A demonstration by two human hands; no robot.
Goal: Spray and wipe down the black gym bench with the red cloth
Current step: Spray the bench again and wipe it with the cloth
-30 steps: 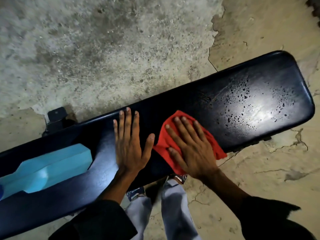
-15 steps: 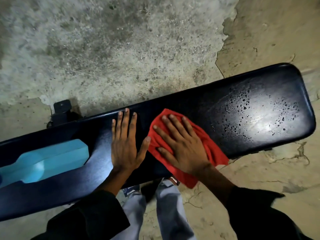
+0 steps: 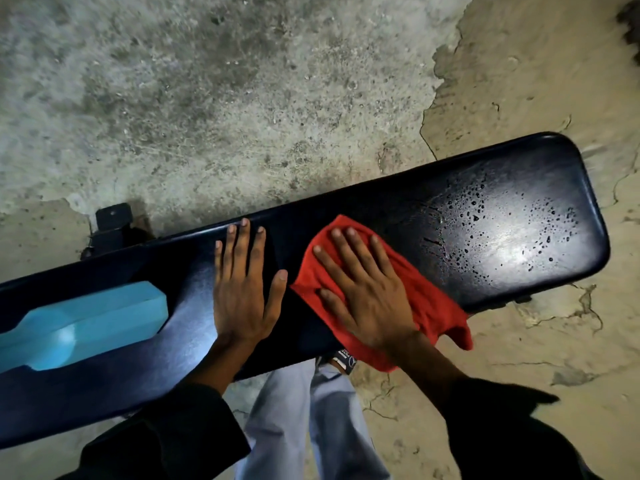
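One black gym bench [image 3: 502, 237], long axis running from lower left up to its rounded, droplet-speckled end at upper right. One red cloth [image 3: 429, 306] lies mid-bench, draping over the near edge; my right hand [image 3: 367, 289] lies flat on it, fingers spread, grip released, pressing rather than clasping. My left hand [image 3: 242, 289] lies flat on bare bench beside the cloth, grip released; one blue bottle [image 3: 90, 327] lies lengthwise along the bench's left part.

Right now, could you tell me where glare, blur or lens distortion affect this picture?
Head view: a bright glare patch sits among the droplets on the right end of the black bench; a softer sheen lies beside the left hand; the floor at the top right corner smears with motion blur; the wide lens bows the bench's long edges.
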